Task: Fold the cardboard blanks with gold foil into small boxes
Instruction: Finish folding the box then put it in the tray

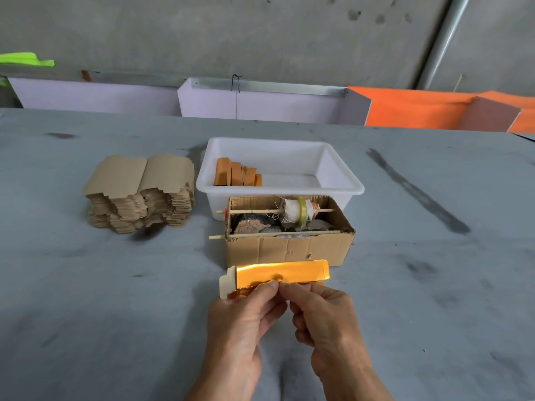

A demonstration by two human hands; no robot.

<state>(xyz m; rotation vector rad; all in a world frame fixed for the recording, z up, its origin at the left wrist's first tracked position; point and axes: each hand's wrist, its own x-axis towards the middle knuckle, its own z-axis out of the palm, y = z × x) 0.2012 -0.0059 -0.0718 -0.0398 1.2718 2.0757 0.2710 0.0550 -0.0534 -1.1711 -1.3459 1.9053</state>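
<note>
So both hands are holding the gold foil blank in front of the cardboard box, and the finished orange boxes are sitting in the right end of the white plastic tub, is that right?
Not quite. The head view shows the small folded orange boxes at the left end of the white plastic tub, not the right. The rest holds: both hands, left and right, pinch the gold foil cardboard blank in front of the brown cardboard box.
</note>
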